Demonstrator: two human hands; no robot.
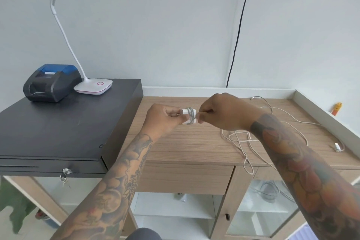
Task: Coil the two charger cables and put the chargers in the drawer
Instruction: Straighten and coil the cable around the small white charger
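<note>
Bright, even, soft daylight; faint shadows; slight overall softness; strong wide-angle bending at edges; no glare.

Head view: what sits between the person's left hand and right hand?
In the head view, a white charger with cable wound round it sits between the left hand and right hand; both grip it.

I see my left hand [162, 121] holding a white charger [187, 116] above the counter [194, 142]; my right hand [224, 114] pinches its wrapped cable [191, 113].
</note>
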